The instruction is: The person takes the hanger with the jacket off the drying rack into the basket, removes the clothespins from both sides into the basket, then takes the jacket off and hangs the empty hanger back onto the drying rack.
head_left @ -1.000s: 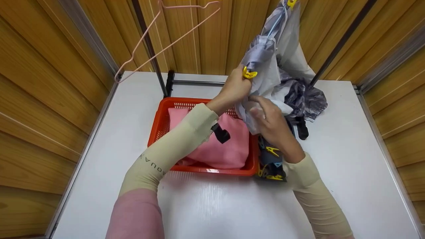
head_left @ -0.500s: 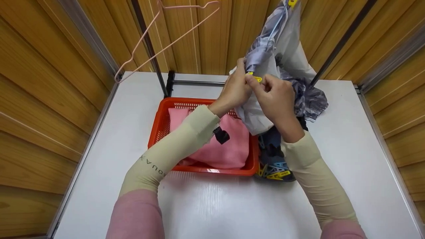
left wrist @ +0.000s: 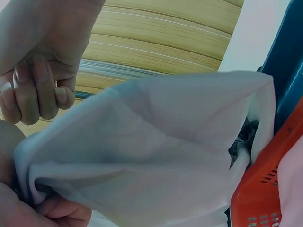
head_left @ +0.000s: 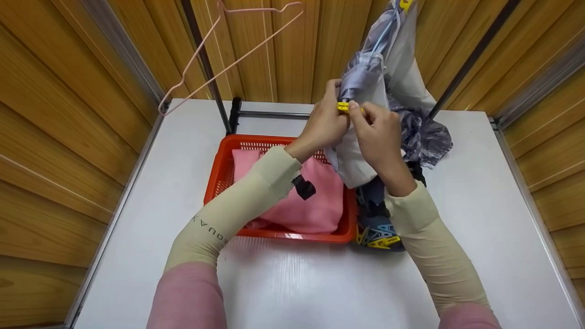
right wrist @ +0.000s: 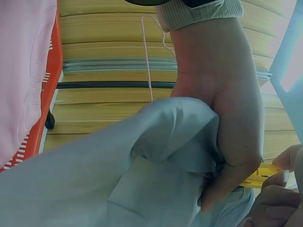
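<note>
A thin grey-white garment hangs from a light blue hanger at the upper right of the head view. My left hand grips the cloth at the hanger's lower end; the left wrist view shows its fingers tucked into the fold. My right hand pinches a yellow clothespin at the edge of the cloth, right beside the left hand. This clothespin shows between both hands in the right wrist view. Another yellow clothespin sits higher on the garment.
Below the hands stands a red basket with folded pink cloth. Against its right side is a dark container with yellow and blue clothespins. A pink hanger hangs at upper left; dark rack poles rise at both sides.
My right hand has risen from the lower cloth to the yellow clothespin and now pinches it. The clothespin has turned slightly. My left hand keeps its grip near the same place.
</note>
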Available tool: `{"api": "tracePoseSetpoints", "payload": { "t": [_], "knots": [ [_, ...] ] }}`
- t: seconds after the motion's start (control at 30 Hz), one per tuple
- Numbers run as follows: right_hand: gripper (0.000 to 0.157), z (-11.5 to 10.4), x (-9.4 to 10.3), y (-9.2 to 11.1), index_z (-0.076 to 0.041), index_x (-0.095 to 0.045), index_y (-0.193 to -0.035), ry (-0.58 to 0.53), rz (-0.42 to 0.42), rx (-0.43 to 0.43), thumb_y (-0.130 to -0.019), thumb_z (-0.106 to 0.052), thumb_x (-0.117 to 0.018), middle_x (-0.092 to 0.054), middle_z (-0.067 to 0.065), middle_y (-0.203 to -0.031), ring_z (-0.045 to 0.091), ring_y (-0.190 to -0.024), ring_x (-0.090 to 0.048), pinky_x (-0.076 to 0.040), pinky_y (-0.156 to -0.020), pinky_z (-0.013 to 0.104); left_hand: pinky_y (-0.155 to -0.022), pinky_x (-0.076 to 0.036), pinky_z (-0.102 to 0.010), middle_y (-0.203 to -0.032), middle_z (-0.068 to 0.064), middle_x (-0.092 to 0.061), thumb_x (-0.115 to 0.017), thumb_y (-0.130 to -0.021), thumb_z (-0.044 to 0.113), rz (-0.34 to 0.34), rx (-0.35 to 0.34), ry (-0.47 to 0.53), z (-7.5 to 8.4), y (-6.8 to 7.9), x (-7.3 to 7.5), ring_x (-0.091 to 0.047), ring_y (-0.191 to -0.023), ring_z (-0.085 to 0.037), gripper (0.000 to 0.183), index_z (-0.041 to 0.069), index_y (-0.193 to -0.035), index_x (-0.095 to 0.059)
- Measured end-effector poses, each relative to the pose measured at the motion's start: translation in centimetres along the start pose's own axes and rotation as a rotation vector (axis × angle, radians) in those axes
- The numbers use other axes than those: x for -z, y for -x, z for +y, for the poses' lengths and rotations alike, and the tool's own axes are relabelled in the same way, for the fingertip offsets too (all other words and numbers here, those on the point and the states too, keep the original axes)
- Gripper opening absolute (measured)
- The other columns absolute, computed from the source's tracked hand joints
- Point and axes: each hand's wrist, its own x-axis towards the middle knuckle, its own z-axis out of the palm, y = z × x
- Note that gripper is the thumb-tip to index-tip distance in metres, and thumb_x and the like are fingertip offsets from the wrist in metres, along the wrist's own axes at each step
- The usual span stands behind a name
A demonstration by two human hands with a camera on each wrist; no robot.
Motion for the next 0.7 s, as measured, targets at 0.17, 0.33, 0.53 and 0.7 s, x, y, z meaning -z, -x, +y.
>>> {"api": "tracePoseSetpoints", "payload": {
  "t": [0.17, 0.33, 0.53, 0.7],
  "knots": [
    [0.044, 0.3, 0.1, 0.3, -0.014, -0.036, -0.052, -0.067, 0.045, 0.019, -0.091, -0.027, -0.052, -0.029, -0.003, -0.05, 0.006, -0.045, -0.026, -0.018, -0.045, 0.023, -0.071, -0.044, -0.025, -0.116, -0.003, -0.052, -0.055, -0.087, 0.021, -0.003, 0.05, 0.088, 0.1, 0.0, 0.0, -0.053, -0.092, -0.016, 0.057, 0.026, -0.134, -0.023],
    [0.044, 0.4, 0.4, 0.3, -0.015, -0.033, -0.052, -0.136, 0.08, -0.001, -0.091, -0.023, -0.052, -0.027, -0.005, -0.05, 0.006, -0.045, -0.024, -0.017, -0.045, 0.022, -0.087, -0.042, -0.029, -0.126, -0.003, -0.048, -0.056, -0.086, 0.023, -0.017, 0.054, 0.114, 0.1, -0.3, 0.0, -0.05, -0.104, -0.013, 0.056, 0.024, -0.133, -0.025],
    [0.044, 0.6, 0.9, 0.5, -0.013, -0.036, -0.05, -0.208, 0.111, -0.026, -0.09, -0.021, -0.051, -0.03, -0.006, -0.049, 0.007, -0.046, -0.027, -0.018, -0.046, 0.022, -0.089, -0.041, -0.03, -0.125, -0.003, -0.05, -0.056, -0.084, 0.021, -0.021, 0.071, 0.106, -0.2, -0.7, 0.5, -0.05, -0.106, -0.013, 0.054, 0.023, -0.131, -0.028],
    [0.044, 1.5, 1.6, 1.2, -0.01, -0.039, -0.051, -0.184, 0.073, -0.038, -0.09, -0.026, -0.05, -0.032, -0.005, -0.049, 0.009, -0.045, -0.028, -0.019, -0.045, 0.023, -0.088, -0.041, -0.031, -0.123, -0.002, -0.049, -0.054, -0.085, 0.024, -0.079, 0.09, 0.072, -0.1, -1.1, 1.0, -0.049, -0.105, -0.014, 0.053, 0.025, -0.131, -0.028]
  ]
}}
